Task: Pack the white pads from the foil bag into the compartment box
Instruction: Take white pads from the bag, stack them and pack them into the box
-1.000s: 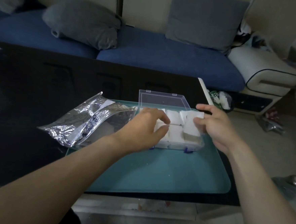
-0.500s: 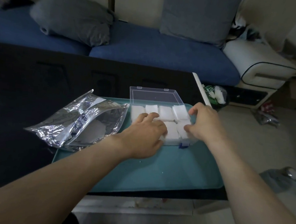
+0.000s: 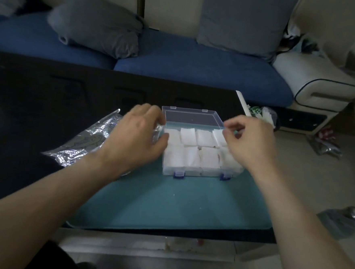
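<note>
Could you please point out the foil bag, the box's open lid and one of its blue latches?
foil bag [image 3: 83, 146], head view, crinkled middle.
lid [image 3: 191, 117], head view, clear panel.
blue latch [image 3: 179, 174], head view, left clip's front.

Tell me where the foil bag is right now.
In the head view, the foil bag lies left of the compartment box, partly on the teal mat, with the left hand over its right end.

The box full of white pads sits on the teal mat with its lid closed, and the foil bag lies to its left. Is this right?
Not quite: the lid is open, standing up behind the pads, as the head view shows. The box is on the teal mat, foil bag to its left.
</note>
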{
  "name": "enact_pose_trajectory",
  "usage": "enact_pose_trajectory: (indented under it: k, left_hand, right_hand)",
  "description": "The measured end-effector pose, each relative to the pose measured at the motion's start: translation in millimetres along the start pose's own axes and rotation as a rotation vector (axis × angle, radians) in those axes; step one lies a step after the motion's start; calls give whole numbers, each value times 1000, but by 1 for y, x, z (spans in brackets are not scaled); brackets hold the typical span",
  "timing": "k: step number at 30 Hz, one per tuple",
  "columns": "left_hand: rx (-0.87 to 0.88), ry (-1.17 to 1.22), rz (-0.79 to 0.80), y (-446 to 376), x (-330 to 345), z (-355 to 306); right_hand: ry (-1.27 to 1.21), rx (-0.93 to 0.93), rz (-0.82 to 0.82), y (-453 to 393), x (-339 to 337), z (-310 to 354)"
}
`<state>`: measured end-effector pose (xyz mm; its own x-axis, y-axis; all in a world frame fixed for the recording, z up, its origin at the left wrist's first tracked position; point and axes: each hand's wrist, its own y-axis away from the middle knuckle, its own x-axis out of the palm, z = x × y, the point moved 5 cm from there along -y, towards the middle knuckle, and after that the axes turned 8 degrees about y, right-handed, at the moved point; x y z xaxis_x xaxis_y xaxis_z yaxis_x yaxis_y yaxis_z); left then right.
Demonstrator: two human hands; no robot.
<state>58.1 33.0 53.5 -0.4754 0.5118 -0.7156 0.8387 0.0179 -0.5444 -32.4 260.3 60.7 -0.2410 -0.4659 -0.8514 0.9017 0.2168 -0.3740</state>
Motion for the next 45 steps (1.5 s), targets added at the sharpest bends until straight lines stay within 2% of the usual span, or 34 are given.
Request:
enact_pose_trajectory:
  k: [2, 5, 8, 11, 14, 16, 20, 25, 29, 33, 37, 42, 45]
  left_hand:
    - [-106, -206, 73, 9, -11, 21]
    - [-434, -386, 304, 25, -20, 62]
    - [-611, -254, 329, 37, -34, 88]
    - [-722, -73, 228, 41, -49, 104]
    - [-827, 55, 65, 42, -63, 116]
    - [-865, 90, 27, 42, -69, 122]
    - [-848, 111, 176, 45, -61, 126]
    - [-777, 67, 350, 48, -51, 126]
    - [-776, 53, 372, 48, -48, 123]
    - [-822, 84, 377, 50, -46, 122]
    - [-870, 80, 365, 50, -47, 123]
    - [-870, 21, 371, 45, -49, 111]
    - [-865, -9, 351, 43, -49, 105]
  right_hand:
    - [-235, -115, -28, 11, -1, 44]
    - [-396, -368, 199, 35, 38, 112]
    - [-249, -564, 508, 59, 94, 159]
    - [-7, -567, 631, 67, 128, 175]
    - [95, -521, 560, 61, 130, 181]
    - [121, -480, 517, 58, 129, 182]
    - [146, -436, 579, 56, 138, 182]
    - [168, -490, 595, 50, 144, 188]
    - [50, -548, 634, 54, 156, 205]
    - [-228, -454, 622, 59, 155, 207]
    - [-322, -384, 622, 61, 150, 200]
    - [-257, -344, 510, 48, 124, 182]
    - [-328, -225, 404, 40, 110, 162]
